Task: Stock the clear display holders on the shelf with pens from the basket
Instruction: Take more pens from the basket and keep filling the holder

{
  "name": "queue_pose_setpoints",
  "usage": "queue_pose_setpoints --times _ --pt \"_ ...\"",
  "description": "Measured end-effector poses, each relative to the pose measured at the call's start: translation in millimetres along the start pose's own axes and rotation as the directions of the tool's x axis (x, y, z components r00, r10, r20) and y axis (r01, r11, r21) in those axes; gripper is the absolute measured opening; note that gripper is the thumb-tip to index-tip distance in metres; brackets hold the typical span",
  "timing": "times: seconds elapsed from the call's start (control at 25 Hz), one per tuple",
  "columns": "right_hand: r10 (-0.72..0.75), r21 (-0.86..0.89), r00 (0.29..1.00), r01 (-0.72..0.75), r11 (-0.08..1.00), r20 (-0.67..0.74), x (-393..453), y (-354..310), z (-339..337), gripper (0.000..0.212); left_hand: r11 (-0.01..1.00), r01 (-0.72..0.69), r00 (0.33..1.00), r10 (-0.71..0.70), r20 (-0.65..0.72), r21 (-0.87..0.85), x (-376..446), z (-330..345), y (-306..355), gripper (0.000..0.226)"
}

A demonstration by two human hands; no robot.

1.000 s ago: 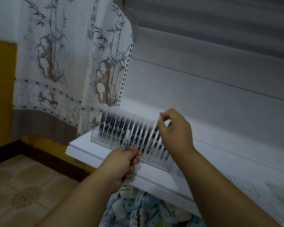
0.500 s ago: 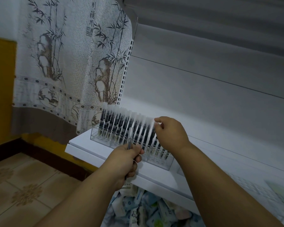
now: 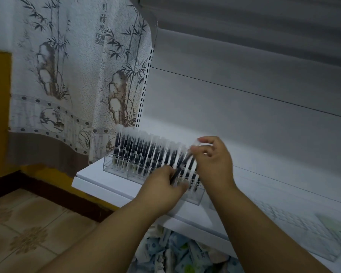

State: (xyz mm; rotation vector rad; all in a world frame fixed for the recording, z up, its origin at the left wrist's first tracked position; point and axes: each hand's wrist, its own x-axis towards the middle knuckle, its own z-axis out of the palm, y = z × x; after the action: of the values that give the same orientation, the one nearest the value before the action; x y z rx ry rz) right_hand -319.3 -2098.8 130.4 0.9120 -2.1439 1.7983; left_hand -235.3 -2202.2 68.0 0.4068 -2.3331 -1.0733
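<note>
The pen (image 3: 182,168) that half a second before stood upright in the left hand (image 3: 166,187) had tipped toward the right and lay slanted across the front of the clear holder (image 3: 193,198). The left hand gripped its dark lower end, while the right hand (image 3: 215,164), which had rested on the pen tops, had lifted with curled fingers and seemed to pinch the pale cap end, though blur made that uncertain. Both hands had closed in at the holder's right end.

The pens (image 3: 142,152) already stocked stood in tight upright rows, dark barrels under frosted caps, inside the boxy transparent holder. It sat on the smooth white shelf (image 3: 98,181), just back from the front lip. To the right of the right hand the shelf ran on bare and open. Beyond the left hand hung a textured curtain (image 3: 77,75) printed with bamboo. Beneath the forearms lay a heap of pale wrapped packets (image 3: 177,253).
</note>
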Motion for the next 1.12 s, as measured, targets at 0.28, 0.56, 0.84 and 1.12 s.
queue_pose_setpoints --times 0.28,0.56,0.84,1.12 --pt "-0.228 -0.309 0.969 0.189 0.932 -0.095 17.4 9.9 -8.1 0.017 0.746 -0.283 0.919 0.392 -0.053 0.603 0.7 17.9 -40.7 0.046" --pt "-0.226 -0.47 0.964 0.267 0.841 0.144 25.5 22.5 5.9 0.013 0.682 -0.31 0.905 0.426 -0.014 0.663 3.7 13.2 -42.4 0.044" --pt "-0.206 -0.586 0.962 0.272 0.763 0.179 15.8 29.3 12.6 0.03 0.673 -0.315 0.908 0.42 0.006 0.669 4.5 10.5 -41.1 0.037" --pt "-0.206 -0.488 0.971 0.24 0.839 0.124 -28.2 21.7 5.3 0.034 0.787 -0.224 0.961 0.276 -0.004 0.575 -27.9 -7.1 -33.7 0.07"
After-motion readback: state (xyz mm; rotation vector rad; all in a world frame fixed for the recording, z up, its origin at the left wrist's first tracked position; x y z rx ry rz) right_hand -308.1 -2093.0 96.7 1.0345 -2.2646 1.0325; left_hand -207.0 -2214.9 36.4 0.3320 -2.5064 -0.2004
